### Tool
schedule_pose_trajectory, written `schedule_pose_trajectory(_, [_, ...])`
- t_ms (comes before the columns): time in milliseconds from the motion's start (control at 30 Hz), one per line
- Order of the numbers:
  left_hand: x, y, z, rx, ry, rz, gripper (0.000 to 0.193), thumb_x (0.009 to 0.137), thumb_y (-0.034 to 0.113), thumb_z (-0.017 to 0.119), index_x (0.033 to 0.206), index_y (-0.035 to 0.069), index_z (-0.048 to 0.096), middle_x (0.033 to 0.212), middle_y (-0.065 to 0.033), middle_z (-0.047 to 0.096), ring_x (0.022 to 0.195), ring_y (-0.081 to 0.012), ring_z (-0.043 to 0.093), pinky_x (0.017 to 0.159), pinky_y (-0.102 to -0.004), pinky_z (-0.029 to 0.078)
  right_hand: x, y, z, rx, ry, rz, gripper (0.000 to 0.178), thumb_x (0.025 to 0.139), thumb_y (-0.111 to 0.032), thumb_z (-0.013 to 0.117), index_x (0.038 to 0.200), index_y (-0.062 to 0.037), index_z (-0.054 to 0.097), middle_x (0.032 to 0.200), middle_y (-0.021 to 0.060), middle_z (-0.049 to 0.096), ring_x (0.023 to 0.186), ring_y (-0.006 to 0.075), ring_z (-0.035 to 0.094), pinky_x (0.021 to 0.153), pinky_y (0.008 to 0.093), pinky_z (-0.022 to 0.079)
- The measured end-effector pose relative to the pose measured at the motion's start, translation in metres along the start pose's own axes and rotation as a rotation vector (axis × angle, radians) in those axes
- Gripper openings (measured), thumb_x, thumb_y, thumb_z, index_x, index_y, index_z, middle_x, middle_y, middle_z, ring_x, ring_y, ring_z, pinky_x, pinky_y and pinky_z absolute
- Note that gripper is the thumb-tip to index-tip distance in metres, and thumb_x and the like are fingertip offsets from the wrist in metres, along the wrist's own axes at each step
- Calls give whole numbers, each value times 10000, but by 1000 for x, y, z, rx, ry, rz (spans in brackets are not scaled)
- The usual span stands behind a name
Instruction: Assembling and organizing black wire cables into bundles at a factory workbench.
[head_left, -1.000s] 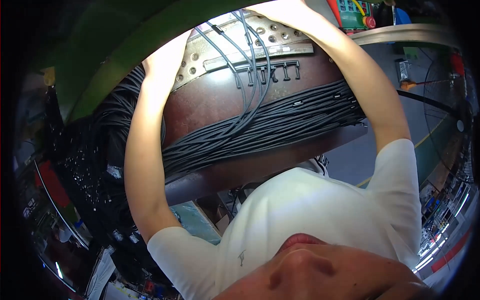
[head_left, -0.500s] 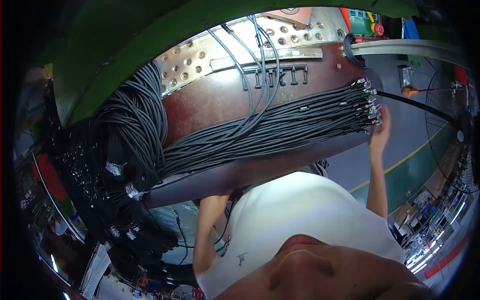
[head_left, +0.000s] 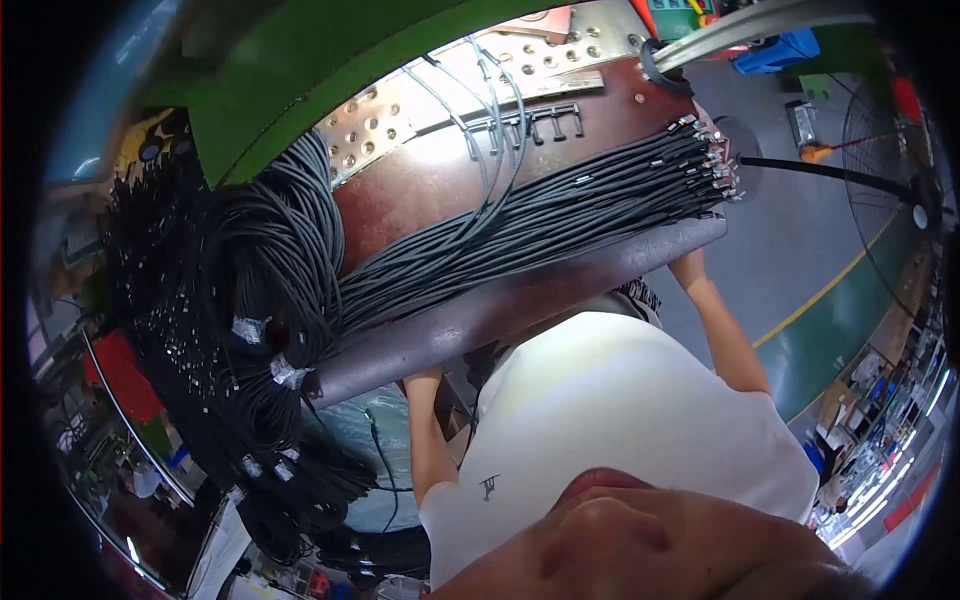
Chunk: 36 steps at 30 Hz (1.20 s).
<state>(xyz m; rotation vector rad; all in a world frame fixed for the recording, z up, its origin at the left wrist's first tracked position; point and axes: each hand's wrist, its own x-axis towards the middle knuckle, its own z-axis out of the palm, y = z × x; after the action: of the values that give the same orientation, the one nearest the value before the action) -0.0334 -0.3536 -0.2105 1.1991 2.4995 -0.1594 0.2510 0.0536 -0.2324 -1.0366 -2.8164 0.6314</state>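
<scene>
A long bundle of dark grey cables (head_left: 560, 220) lies across a brown curved work surface (head_left: 400, 215), its bare metal plug ends (head_left: 722, 168) fanned out at the right edge. My right hand (head_left: 688, 266) reaches beneath the near right edge of this surface, below the plugs; its fingers are hidden. Farther left, my left hand (head_left: 423, 380) goes under the same near edge, and only the wrist and part of the hand show. Whether either hand holds anything cannot be seen.
Thick cable coils (head_left: 290, 220) hang at the left above more bundled black cables (head_left: 180, 320). A green machine frame (head_left: 280, 80) arches overhead. Beyond the surface is a perforated metal plate (head_left: 375, 125). A black fan (head_left: 915, 200) stands at the right, near a grey rail (head_left: 750, 30).
My right hand has left the plug ends and dropped under the near edge. My left hand stays beneath the edge. The whole view has tilted and shifted; the cables look unmoved on the surface.
</scene>
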Motion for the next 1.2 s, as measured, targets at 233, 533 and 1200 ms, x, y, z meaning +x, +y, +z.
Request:
schedule_pose_trajectory(233, [14,4,-24,19,-268,-60,369,882,196,490,1214,51,557,1252,-159,534,1167,-339,478,1014,-448,346,5,-26,-13,203,119,36,139,746,-7,604,883,-24,592,878,178,582,876,364,542,766,451,420])
schedule_pose_trajectory(533, [6,60,-110,-336,-118,134,322,881,218,525,1121,20,607,1137,-166,603,1042,-333,569,884,-422,442,11,18,-57,377,249,17,276,727,40,619,998,-8,625,909,135,645,852,280,608,782,365,464])
schedule_pose_trajectory(1200, [90,48,-228,-56,293,322,474,751,235,692,1154,21,566,1256,-141,498,1072,-301,512,870,-372,456,131,-84,-196,131,353,-308,192,782,-121,674,970,-116,632,909,53,599,837,266,604,678,347,490])
